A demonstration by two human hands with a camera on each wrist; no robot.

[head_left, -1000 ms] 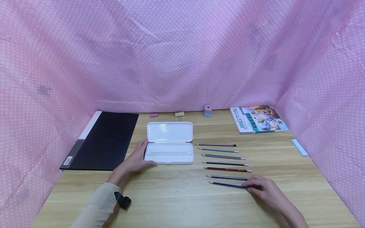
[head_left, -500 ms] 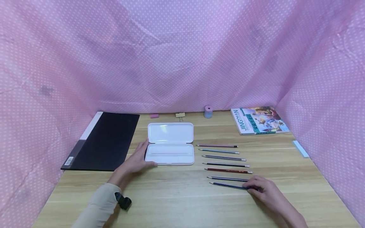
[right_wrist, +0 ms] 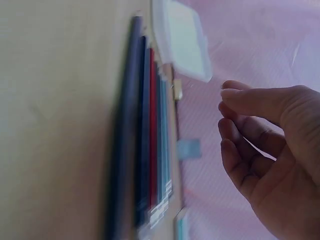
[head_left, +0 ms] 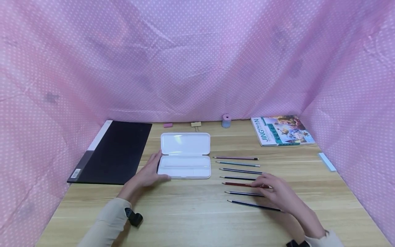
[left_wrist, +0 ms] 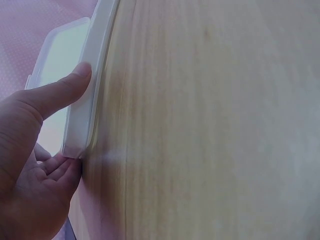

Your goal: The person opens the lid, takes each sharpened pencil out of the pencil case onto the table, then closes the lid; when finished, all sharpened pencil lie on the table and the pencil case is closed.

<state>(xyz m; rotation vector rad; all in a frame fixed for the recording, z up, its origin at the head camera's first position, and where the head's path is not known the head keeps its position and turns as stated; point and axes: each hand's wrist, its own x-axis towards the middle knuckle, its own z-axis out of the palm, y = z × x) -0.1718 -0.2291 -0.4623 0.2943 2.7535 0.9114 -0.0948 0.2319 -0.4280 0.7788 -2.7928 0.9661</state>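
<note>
My left hand (head_left: pixel 148 174) holds the left end of an open white pencil case (head_left: pixel 185 144). In the left wrist view its thumb (left_wrist: pixel 65 92) lies along the case's front wall, with the fingers bent at the end. Right of the case, a row of several sharpened pencils lies with tips to the left. Over their eraser ends hovers my right hand (head_left: pixel 276 192), fingers loosely bent and nothing held, as the right wrist view confirms. It partly covers the dark red pencil (head_left: pixel 236 184) and its neighbours. The nearest dark blue pencil (head_left: pixel 253 204) lies slightly slanted on the table.
A black folder (head_left: pixel 120 154) lies on the left. Along the back are a pink eraser (head_left: pixel 168 125), a binder clip (head_left: pixel 195 124) and a small pink-blue cylinder (head_left: pixel 226 120). A book (head_left: pixel 282 130) and a light blue strip (head_left: pixel 327 162) lie right. Pink dotted cloth (head_left: pixel 197 68) surrounds the table.
My right hand has let go of the nearest dark blue pencil and moved up and away from me, over the row. The left hand keeps its place at the case.
</note>
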